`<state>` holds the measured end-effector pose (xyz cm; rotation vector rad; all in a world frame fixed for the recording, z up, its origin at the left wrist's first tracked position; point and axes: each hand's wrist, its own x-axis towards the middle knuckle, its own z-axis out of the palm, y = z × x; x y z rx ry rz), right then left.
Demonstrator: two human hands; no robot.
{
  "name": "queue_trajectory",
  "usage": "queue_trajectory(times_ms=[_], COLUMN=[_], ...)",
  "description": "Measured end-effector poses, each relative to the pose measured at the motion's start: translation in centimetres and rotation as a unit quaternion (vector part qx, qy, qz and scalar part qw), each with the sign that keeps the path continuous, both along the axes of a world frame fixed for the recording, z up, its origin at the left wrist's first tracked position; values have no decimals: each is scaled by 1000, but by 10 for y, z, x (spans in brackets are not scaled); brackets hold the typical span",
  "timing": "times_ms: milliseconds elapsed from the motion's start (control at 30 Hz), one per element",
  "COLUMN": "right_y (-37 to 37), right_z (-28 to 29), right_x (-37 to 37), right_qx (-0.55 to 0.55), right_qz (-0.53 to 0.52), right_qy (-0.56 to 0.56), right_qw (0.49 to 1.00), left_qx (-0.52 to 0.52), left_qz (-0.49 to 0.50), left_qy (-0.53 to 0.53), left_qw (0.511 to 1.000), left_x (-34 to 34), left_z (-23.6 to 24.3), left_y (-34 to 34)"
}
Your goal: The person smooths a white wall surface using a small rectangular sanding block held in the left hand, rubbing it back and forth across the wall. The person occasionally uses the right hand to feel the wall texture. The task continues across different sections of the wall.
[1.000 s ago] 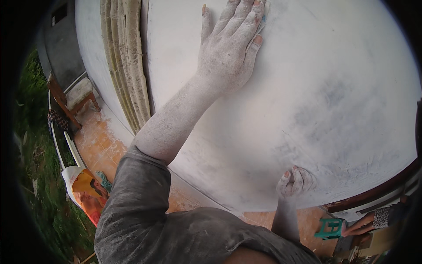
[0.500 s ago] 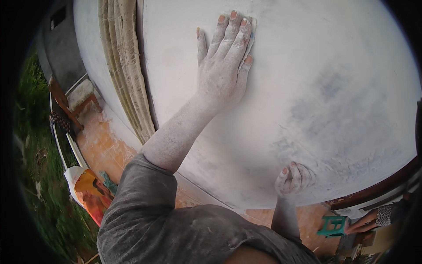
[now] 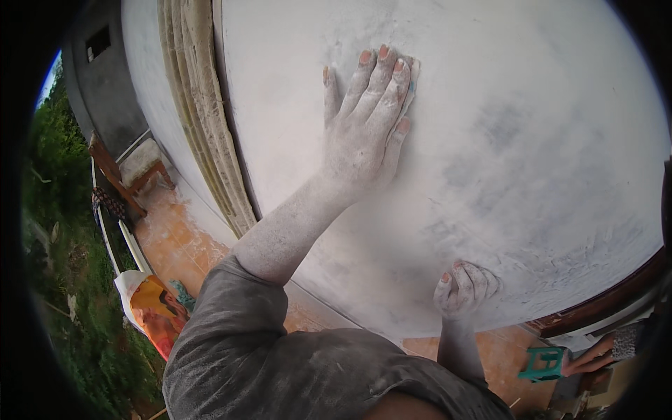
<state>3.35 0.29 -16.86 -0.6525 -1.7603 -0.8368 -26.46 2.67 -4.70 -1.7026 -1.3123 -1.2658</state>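
Dusted white all over, my left hand (image 3: 364, 133) lies against the pale wall (image 3: 504, 63) with its fingers stretched upward. Under the fingers and thumb it presses a thin folded piece of sandpaper (image 3: 413, 73), mostly hidden, with a pale edge and a bit of blue showing. Lower and to the right, my right hand (image 3: 467, 288) rests by the wall with its fingers curled in. Whatever those fingers may hold is hidden. Grey smudges (image 3: 553, 168) mark the wall above and right of that hand.
Beige strips (image 3: 203, 105) run up the wall's left side. At the left stand a dusty chair (image 3: 143, 164) and an orange printed bag (image 3: 150, 308) on tiled floor, beside a railing and greenery. A green plastic stool (image 3: 544, 363) and a person's legs (image 3: 595, 355) are at lower right.
My left hand appears a little lower and further right in the picture, still pressing the sandpaper. The view has shifted slightly; my right hand stays curled near the same place.
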Motion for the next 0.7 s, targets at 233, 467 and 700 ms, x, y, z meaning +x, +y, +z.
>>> queue_trajectory(times_ms=[233,467,700], right_y=[-4,5,9], right_z=[1,-1,-1], right_x=[16,15,18], right_qx=[-44,-4,-2], right_qz=[61,129,183], right_qy=[-69,-53,-56], right_qw=[995,990,982], left_qx=[-19,24,-4], left_qz=[-20,18,11], left_qy=[3,4,35], left_qw=[1000,1000,999], left_x=[3,17,19], left_z=[-17,16,-16], left_y=[-11,-2,-9])
